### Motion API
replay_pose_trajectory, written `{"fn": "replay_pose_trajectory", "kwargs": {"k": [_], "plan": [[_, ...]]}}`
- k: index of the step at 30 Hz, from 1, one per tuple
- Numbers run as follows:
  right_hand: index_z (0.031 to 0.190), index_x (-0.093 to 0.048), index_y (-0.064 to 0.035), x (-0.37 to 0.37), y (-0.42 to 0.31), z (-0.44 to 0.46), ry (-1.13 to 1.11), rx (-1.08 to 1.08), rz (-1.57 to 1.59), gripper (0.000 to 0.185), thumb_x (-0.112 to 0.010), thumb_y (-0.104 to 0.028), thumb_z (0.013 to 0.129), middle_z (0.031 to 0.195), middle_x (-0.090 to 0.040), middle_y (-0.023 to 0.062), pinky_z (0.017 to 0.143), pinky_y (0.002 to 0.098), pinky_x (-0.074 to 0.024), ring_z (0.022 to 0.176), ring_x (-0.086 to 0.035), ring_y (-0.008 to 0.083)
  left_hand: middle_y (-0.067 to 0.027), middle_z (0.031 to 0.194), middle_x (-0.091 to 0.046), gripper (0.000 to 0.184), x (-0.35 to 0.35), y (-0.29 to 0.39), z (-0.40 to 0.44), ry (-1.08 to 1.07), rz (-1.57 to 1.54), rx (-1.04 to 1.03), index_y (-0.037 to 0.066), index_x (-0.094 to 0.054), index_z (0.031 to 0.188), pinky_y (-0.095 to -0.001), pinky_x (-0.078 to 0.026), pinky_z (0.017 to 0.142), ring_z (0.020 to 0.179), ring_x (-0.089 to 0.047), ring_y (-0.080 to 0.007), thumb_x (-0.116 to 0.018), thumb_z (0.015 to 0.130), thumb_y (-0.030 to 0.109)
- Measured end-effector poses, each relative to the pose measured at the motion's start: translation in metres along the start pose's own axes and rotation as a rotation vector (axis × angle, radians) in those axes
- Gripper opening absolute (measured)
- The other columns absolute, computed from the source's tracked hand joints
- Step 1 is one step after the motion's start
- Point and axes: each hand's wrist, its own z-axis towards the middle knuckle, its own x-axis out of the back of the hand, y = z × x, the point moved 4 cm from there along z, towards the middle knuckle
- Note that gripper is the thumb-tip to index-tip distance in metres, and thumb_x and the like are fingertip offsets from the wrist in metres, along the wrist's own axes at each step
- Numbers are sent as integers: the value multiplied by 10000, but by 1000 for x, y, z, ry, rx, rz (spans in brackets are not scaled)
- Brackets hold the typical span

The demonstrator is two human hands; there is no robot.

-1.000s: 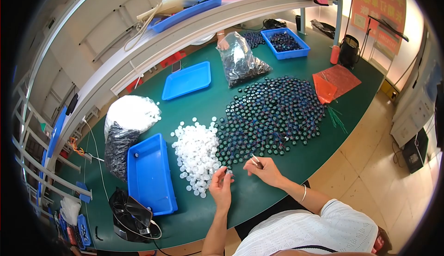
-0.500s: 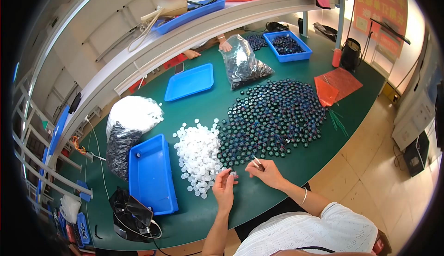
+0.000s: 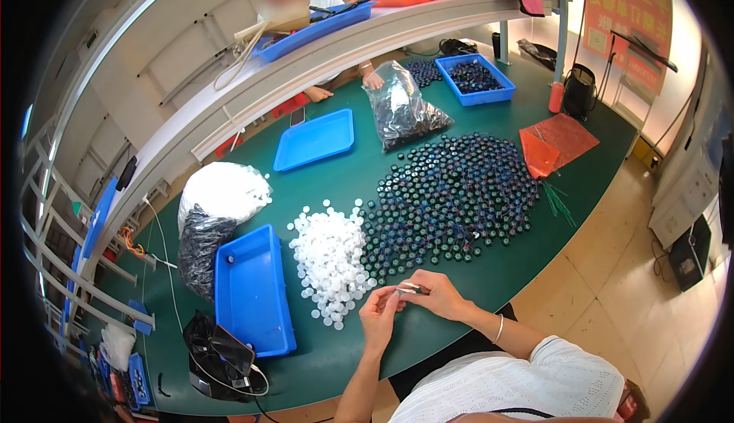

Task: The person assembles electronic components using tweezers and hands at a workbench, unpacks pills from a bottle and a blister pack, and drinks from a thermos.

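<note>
My left hand (image 3: pixel 380 312) is closed in a pinch on a small round part, mostly hidden by the fingertips. My right hand (image 3: pixel 440 297) grips what looks like a pair of tweezers (image 3: pixel 413 288), its tips at the part in my left fingers. Both hands meet just above the green table, near its front edge. Left of them lies a heap of white translucent caps (image 3: pixel 330 258). Beyond them spreads a large pile of dark round parts with thin coloured wires (image 3: pixel 451 197).
A deep blue tray (image 3: pixel 252 293) stands left of the caps, beside a bag of white pieces (image 3: pixel 222 193) and a black bag (image 3: pixel 218 358). Further back are a flat blue tray (image 3: pixel 313 140), a plastic bag (image 3: pixel 401 109) under another person's hand (image 3: pixel 372 79), and red sheets (image 3: pixel 554 145).
My right hand has moved left and slightly down, bringing the tweezers to the part in my left hand. My left hand has shifted slightly right, and the two hands now touch or nearly touch.
</note>
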Motion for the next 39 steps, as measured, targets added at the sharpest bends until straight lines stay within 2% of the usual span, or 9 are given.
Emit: {"fn": "replay_pose_trajectory", "kwargs": {"k": [6,14,16,19,22,25,30,33,39], "plan": [[964,-686,-46,-1,-2,-2,14,141,-83,151,-700,-99,823,820,-607,53,592,287,-454,680,-577,163,-95,808,-675,159,0,-2,-1,-45,50,72,-47,-623,1021,-231,-525,603,661,-640,-125,-565,937,74],[904,-671,-23,4,-7,0,38,113,-99,116,-693,-106,828,779,-607,67,591,298,-459,662,-585,188,-98,873,-673,148,-1,-5,2,-101,-18,92,-36,-615,1040,-244,-533,612,703,-647,-139,-569,924,44],[867,-642,-10,3,0,2,80,189,-128,139,-702,-135,848,747,-593,24,568,252,-430,654,-522,80,-87,919,-662,165,1,-10,0,-147,-20,111,-26,-604,1064,-252,-535,634,754,-647,-146,-579,904,7],[846,-627,-15,24,-5,2,161,71,-9,167,-682,-173,860,686,-563,53,563,275,-423,615,-510,106,-56,893,-654,185,0,-7,0,-143,30,133,-22,-609,1066,-224,-522,664,770,-632,-108,-604,881,-17],[828,-628,-32,86,2,7,405,88,268,136,-632,-142,908,735,-558,-53,547,225,-380,639,-435,20,-60,898,-651,180,-1,-9,-1,-99,51,125,-16,-607,1062,-229,-525,656,766,-638,-120,-599,882,-21],[795,-668,-30,203,41,2,710,63,-16,176,-648,-180,885,634,-571,-50,542,229,-382,599,-456,20,-61,891,-647,166,-4,-12,1,-85,90,115,-11,-606,1058,-236,-522,642,754,-630,-124,-592,893,3],[891,-722,-84,414,77,11,1073,-193,-661,291,-616,-350,839,770,-685,146,664,377,-515,743,-688,276,-56,876,-642,154,-9,-22,1,-39,196,96,-2,-611,1049,-222,-504,610,731,-613,-107,-588,899,23],[883,-704,-77,488,106,49,998,-321,-813,297,-626,-355,812,836,-688,165,711,438,-522,818,-673,335,-46,869,-642,147,-15,-22,1,-11,287,126,4,-612,1048,-206,-492,598,713,-606,-92,-584,905,30],[929,-653,-13,511,133,142,816,-455,-984,264,-636,-237,789,960,-666,232,772,499,-519,915,-648,395,-54,853,-644,167,-13,-24,1,44,359,146,-5,-616,1058,-213,-504,586,692,-621,-104,-599,897,37]]}}
